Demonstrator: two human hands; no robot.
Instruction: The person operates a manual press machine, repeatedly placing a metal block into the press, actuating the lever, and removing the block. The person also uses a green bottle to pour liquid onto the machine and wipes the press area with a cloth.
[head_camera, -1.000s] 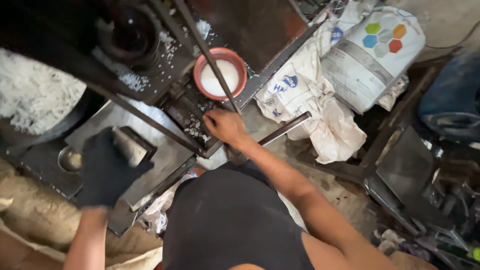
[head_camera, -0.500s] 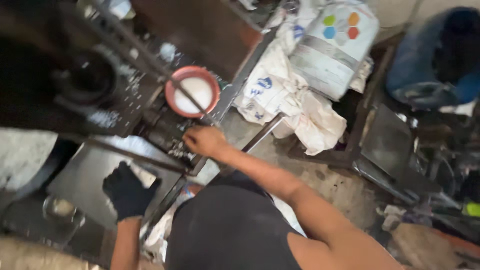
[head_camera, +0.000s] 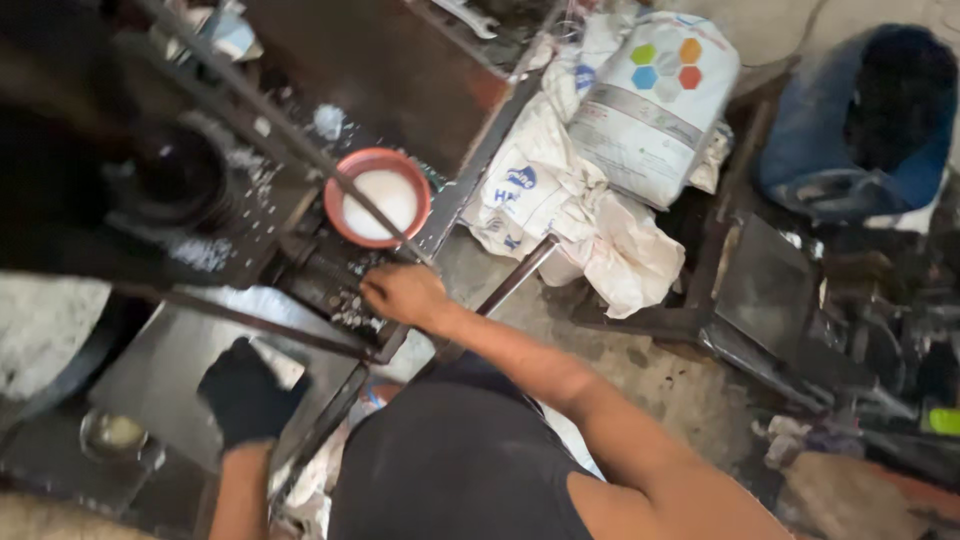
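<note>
A person's bare right hand (head_camera: 403, 293), arm stretched forward, rests knuckles-up on small metal pieces (head_camera: 345, 300) on the machine bed (head_camera: 300, 265), just near a red bowl (head_camera: 378, 196); its grip cannot be told. The gloved left hand (head_camera: 245, 392) presses flat on a steel sheet (head_camera: 170, 360), lower left.

My left hand (head_camera: 245, 395) wears a matt black cloth glove; my right hand (head_camera: 402, 293) is bare. Dull grey sheet-metal tray (head_camera: 175, 365), smooth. Dark, rough iron machine frame (head_camera: 250, 215) flecked with pale metal chips. Orange plastic bowl (head_camera: 377, 196), glossy rim. Crumpled woven plastic sacks (head_camera: 590, 200), matt white. Rough concrete floor (head_camera: 650, 365).
</note>
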